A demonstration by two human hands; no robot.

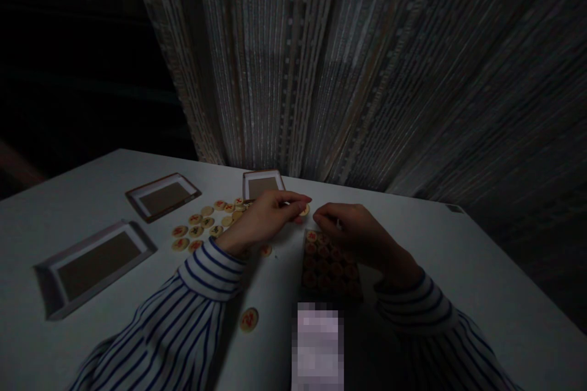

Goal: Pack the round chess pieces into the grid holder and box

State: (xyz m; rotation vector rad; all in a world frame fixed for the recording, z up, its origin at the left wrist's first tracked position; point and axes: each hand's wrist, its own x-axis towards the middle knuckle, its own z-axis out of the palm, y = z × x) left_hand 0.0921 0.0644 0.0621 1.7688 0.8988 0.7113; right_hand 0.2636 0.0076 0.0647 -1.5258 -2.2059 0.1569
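Observation:
My left hand (pixel 275 212) is closed in a pinch on a round Chinese chess piece (pixel 305 210), above the white table. Just to its right, my right hand (pixel 355 226) has its fingers drawn together; whether anything is between them is hidden. Below my right hand lies a square box (pixel 303 281) filled with rows of red-marked pieces (pixel 324 251); the hand covers its upper right part. A loose group of chess pieces (pixel 195 231) spreads left of my left wrist, partly hidden by it. One piece (pixel 266 250) sits between that group and the box.
Three shallow rectangular trays or lids lie on the table (pixel 458 269): one at the left front (pixel 145 233), one behind it (pixel 137 211), another at the back (pixel 245 186). A single piece (pixel 248 320) lies near my left sleeve. A string curtain (pixel 275 73) hangs behind the table.

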